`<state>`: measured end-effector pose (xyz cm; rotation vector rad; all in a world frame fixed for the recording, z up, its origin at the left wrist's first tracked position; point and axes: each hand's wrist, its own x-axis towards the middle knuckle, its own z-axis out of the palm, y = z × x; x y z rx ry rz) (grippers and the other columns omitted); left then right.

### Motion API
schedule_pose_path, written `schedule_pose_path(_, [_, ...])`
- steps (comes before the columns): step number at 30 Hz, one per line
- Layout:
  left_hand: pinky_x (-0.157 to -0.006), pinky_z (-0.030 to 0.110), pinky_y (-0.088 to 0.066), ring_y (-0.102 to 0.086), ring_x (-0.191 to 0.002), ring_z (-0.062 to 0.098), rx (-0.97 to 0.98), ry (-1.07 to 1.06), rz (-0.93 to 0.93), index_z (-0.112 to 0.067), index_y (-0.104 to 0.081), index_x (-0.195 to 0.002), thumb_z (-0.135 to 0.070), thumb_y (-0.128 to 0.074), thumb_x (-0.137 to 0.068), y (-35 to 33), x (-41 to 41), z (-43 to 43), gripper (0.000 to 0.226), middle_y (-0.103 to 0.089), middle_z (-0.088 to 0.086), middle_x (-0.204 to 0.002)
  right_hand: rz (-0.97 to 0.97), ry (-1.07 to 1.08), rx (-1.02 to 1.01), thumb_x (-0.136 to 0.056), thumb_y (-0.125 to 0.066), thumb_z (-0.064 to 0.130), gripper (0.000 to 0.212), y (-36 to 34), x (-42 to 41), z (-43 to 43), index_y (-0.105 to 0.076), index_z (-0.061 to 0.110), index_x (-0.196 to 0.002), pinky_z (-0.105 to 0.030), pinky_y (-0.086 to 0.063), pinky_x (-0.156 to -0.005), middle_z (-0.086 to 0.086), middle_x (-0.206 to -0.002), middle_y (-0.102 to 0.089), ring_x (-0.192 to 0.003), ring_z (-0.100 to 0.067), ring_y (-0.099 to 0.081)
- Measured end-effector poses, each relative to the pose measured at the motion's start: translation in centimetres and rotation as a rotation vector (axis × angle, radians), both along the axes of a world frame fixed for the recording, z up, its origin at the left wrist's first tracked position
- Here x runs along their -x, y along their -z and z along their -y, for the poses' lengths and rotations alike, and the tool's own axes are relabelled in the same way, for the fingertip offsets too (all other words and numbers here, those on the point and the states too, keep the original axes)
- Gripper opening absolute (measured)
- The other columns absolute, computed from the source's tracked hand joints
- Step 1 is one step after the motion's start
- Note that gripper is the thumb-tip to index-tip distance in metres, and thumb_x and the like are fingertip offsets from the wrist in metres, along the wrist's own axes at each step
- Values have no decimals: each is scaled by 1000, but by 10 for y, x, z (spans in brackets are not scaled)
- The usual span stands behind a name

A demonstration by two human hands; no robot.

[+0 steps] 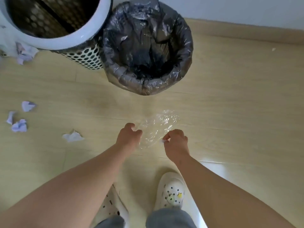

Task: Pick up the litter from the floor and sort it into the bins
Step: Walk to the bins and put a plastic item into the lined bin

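A crumpled sheet of clear plastic film (156, 127) lies spread between my hands, just above the wooden floor. My left hand (128, 137) grips its left edge with curled fingers. My right hand (176, 142) pinches its right edge, with a small white scrap at the fingertips. Straight ahead stands a bin lined with a grey plastic bag (146, 46). To its left is a white perforated metal bin (54, 23). Several crumpled white paper balls (73, 136) lie on the floor at the left.
More crumpled paper (24, 53) sits against the perforated bin's left side. My feet in white clogs (171, 190) stand below the hands. A tiny white scrap (273, 49) lies near the baseboard at the far right.
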<state>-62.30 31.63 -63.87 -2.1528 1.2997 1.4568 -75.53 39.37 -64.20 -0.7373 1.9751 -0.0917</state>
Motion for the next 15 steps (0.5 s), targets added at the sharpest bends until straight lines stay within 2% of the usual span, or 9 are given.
schedule_pose_path(3, [-75,22,-37,-53,-95,24,-53,-43,16,-16,-40,-137,-19,-49,-91,36,-12,5,47,-56,8,-129,-44,-93,-40,-93,-42,7,21,37,-7,10,-58,20,-96,-31,-31,-95,7,-148,-25,-133,-18,-22])
schedule_pose_path(5, [-75,24,-38,-50,-91,22,-105,-83,21,-17,-35,-140,-22,-51,-91,52,-21,13,53,-53,8,-131,-55,-132,-43,-94,-42,9,22,54,-7,23,-59,22,-100,-34,-29,-97,7,-154,-16,-139,-18,-15])
schedule_pose_path(7, [-74,28,-41,-52,-97,25,-159,-131,31,-19,-22,-146,-26,-52,-89,64,-29,25,64,-50,10,-131,-39,-186,-42,-94,-43,10,21,65,-7,36,-58,24,-99,-39,-28,-100,6,-156,-11,-141,-20,-10])
schedule_pose_path(10, [-82,32,-42,-47,-119,30,-221,-150,61,-20,-8,-149,-28,-53,-88,81,-40,41,76,-44,10,-138,-67,-318,-62,-95,-44,11,20,77,-7,54,-55,28,-98,-45,-28,-104,6,-158,-3,-144,-24,-3])
schedule_pose_path(13, [-95,33,-41,-45,-124,30,-212,-97,72,-20,-9,-149,-30,-58,-86,103,-40,59,80,-43,11,-140,-171,-314,-108,-96,-41,12,23,89,-2,76,-55,24,-111,-48,-27,-107,2,-158,1,-144,-28,1])
schedule_pose_path(15, [-95,32,-43,-47,-122,32,-210,-46,53,-20,-12,-148,-31,-64,-82,117,-36,68,85,-40,13,-139,-197,-256,-140,-95,-41,8,26,99,2,88,-55,22,-111,-49,-27,-106,1,-158,2,-144,-30,-1])
